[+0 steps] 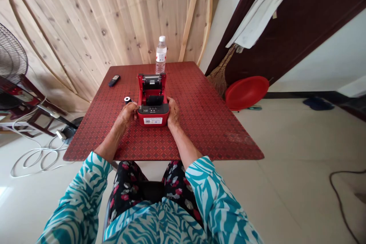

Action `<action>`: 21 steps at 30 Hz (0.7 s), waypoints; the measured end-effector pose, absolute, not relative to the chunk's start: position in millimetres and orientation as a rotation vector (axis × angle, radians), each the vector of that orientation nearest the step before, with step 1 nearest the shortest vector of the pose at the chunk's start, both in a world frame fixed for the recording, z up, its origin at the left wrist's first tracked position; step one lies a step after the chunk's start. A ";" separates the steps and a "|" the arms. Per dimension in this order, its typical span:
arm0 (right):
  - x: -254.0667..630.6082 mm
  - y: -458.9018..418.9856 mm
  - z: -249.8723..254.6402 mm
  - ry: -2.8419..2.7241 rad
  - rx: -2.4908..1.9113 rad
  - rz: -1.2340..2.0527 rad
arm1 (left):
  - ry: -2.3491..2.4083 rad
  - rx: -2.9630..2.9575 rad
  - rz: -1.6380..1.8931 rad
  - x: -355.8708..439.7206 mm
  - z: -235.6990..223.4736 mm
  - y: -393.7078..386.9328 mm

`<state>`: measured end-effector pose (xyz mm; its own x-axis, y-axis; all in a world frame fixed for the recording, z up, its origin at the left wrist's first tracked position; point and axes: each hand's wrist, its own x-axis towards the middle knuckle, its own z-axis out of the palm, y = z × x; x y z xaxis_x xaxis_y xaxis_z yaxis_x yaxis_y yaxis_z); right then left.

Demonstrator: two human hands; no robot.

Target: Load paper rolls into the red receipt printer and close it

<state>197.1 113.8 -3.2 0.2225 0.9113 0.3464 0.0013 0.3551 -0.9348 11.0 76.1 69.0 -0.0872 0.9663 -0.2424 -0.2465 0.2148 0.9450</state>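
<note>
A small red label printer (153,116) stands in the middle of the red patterned table (206,122), its lid (152,80) tipped open toward the back. My left hand (127,113) grips the printer's left side. My right hand (173,112) presses against its right side. Just left of the printer, behind my left hand, a small paper roll (127,100) sits on the table.
A clear water bottle (161,55) stands behind the printer. A dark remote (114,80) lies at the back left. A fan (11,65) and white cables (34,158) are on the left; a red basin (246,91) and broom (220,74) lean at the right.
</note>
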 end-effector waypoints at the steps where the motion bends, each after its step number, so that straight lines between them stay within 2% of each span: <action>1: 197.1 113.3 -2.1 -1.168 -1.017 0.803 | 1.212 0.816 1.218 11.3 69.1 75.6; 10: 198.3 110.3 4.1 -1.148 -1.016 0.837 | 1.266 1.008 1.250 5.2 75.3 68.5; 15: 198.1 111.2 3.6 -1.136 -1.006 0.848 | 1.304 1.366 1.468 -1.7 96.0 79.0; 18: 197.5 112.7 1.9 -1.128 -0.990 0.848 | 1.271 1.695 1.323 6.8 117.3 95.0; 21: 196.4 115.6 -1.4 -1.112 -0.979 0.836 | 1.238 2.022 0.976 21.9 131.4 117.9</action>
